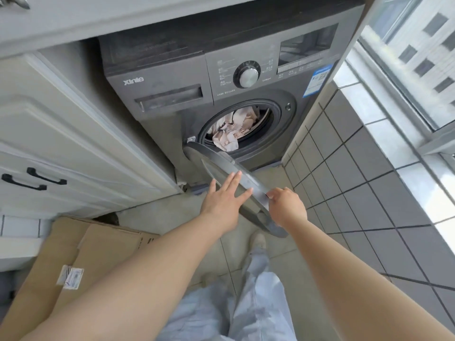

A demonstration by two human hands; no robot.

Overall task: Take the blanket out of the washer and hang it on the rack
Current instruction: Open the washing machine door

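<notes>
A dark grey front-loading washer (172, 77) stands under a counter. Its round door (221, 163) is swung open toward me. Inside the drum lies a crumpled pale pink and cream blanket (234, 129), part of it spilling over the lower rim. My left hand (224, 198) lies flat with straight fingers against the door's inner face. My right hand (285, 205) grips the door's outer edge with curled fingers. No rack is in view.
White cabinets with black handles (34, 179) stand to the left. Flattened cardboard boxes (73, 262) lie on the floor at lower left. A grey tiled wall (357, 180) and window sill (384, 134) run along the right. My legs and one shoe (257, 241) are below the door.
</notes>
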